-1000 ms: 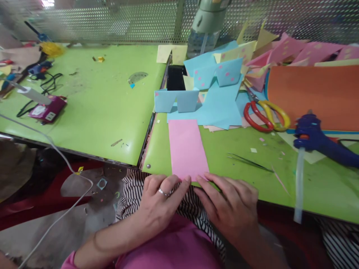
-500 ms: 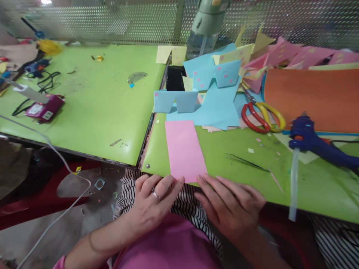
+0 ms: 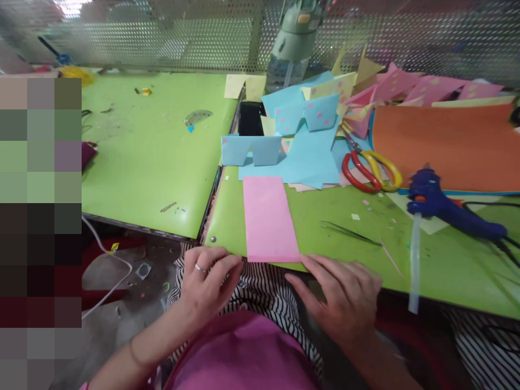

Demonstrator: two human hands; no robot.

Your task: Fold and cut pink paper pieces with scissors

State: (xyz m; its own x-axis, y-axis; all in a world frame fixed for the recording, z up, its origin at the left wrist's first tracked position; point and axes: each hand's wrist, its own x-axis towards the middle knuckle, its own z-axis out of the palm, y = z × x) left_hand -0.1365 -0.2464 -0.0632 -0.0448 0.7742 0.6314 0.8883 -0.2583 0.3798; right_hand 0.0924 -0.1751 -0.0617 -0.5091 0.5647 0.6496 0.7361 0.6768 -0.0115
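Note:
A pink sheet of paper (image 3: 270, 216) lies at the near table edge, with a narrow folded strip along its near side. My left hand (image 3: 213, 276), wearing a ring, is just left of the paper's near corner, apart from it. Its fingers are curled in and nothing shows in them. My right hand (image 3: 341, 292) is open, fingers stretched forward, with a fingertip touching the paper's near right corner. Beyond the sheet stands a folded light-blue paper piece (image 3: 251, 149) with a notch. A second blue piece with pink dots (image 3: 307, 115) is behind it.
Tweezers (image 3: 351, 233), red-and-yellow scissors (image 3: 361, 170) and a blue glue gun (image 3: 450, 206) with a glue stick lie to the right. Orange sheets (image 3: 442, 146), a phone (image 3: 251, 119) and a bottle (image 3: 293, 46) are farther back. A seam (image 3: 211, 200) splits the green tables. Pixel blocks hide the far left.
My left hand has moved left off the paper's near edge, its fingers curling. A narrow fold now shows along that edge. My right hand stays at the right corner. The view shifted slightly.

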